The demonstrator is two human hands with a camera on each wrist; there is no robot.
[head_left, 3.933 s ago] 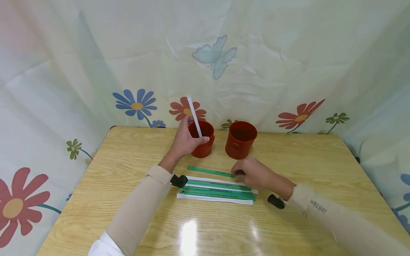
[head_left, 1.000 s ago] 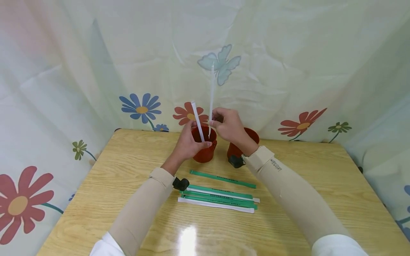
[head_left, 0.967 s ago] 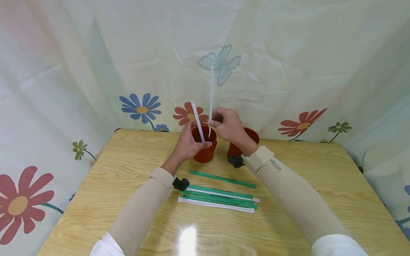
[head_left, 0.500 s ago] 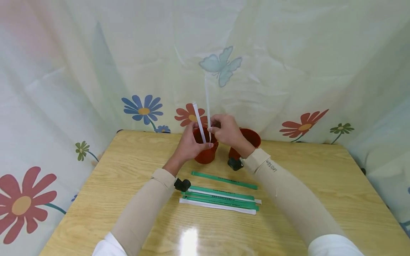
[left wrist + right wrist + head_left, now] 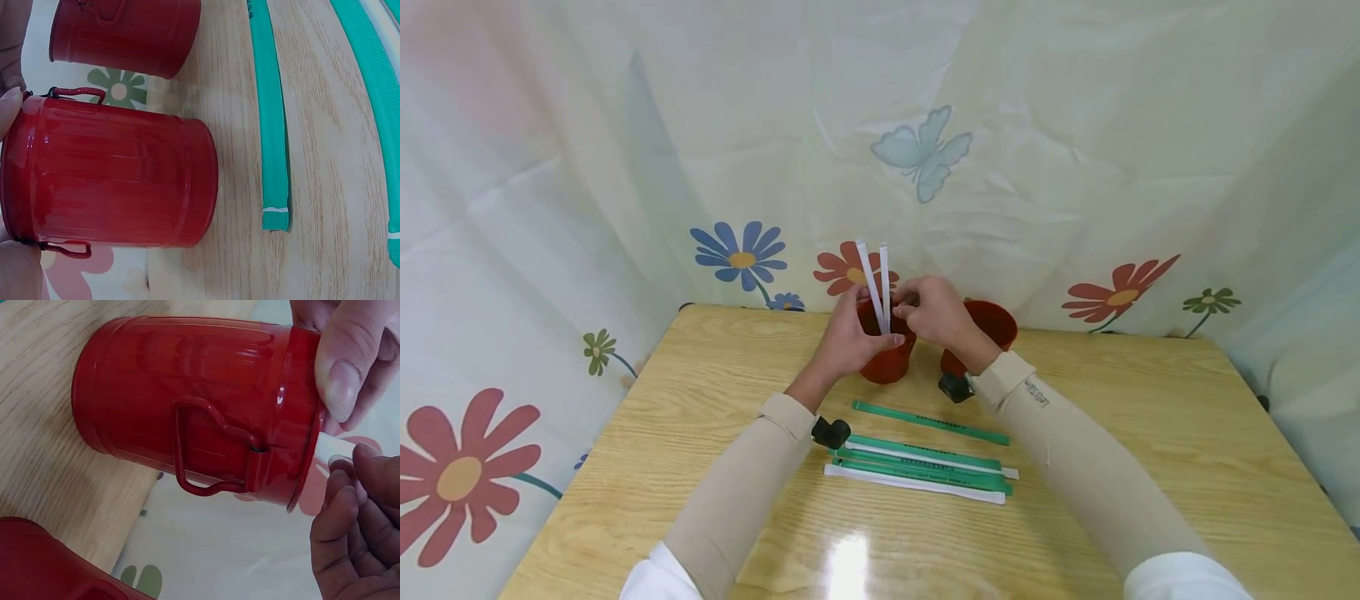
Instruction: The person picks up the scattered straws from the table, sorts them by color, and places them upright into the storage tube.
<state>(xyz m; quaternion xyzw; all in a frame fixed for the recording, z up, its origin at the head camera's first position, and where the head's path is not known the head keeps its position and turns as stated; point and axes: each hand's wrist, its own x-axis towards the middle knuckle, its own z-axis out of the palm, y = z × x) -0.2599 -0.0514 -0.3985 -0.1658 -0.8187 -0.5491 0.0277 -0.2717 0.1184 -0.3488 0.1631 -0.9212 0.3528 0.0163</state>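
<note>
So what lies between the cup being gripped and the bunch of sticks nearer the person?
A single green stick lies on the table, apart from both cup and bunch, as the head view shows.

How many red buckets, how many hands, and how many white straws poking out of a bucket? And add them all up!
Red buckets: 2
Hands: 2
White wrapped straws poking out: 2
Total: 6

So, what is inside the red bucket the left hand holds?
Two white sticks stand in the red bucket, tops above its rim; its wall hides their lower ends and its floor.
</note>
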